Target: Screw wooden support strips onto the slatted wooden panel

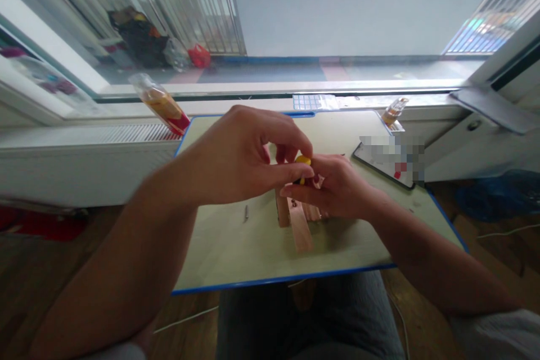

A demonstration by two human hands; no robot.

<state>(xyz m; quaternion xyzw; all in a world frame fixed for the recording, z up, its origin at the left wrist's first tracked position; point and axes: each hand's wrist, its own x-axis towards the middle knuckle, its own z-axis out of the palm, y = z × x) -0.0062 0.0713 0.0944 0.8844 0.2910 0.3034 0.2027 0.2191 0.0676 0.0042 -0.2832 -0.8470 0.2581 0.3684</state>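
My left hand (257, 154) reaches over from the left, its thumb and fingers pinched on the yellow top of a small yellow-and-black screwdriver (302, 160). Close against it, my right hand (337, 183) is curled around the tool's lower end, over the wood; what its fingertips grip is hidden. Below the hands lie several light wooden pieces, among them a flat wooden strip (302, 230) angled toward me and a wooden block (282, 211) beside it. A dark screw head (294, 202) shows on the strip. Left of the wood, a small metal screw (246, 214) lies on the table.
The pale folding table (219, 259) has a blue edge. A phone (386, 166) lies at its right. Behind stand a drink bottle (162, 104) at left and a small bottle (394, 111) at right, near the window sill. A radiator (84, 169) runs along the left wall.
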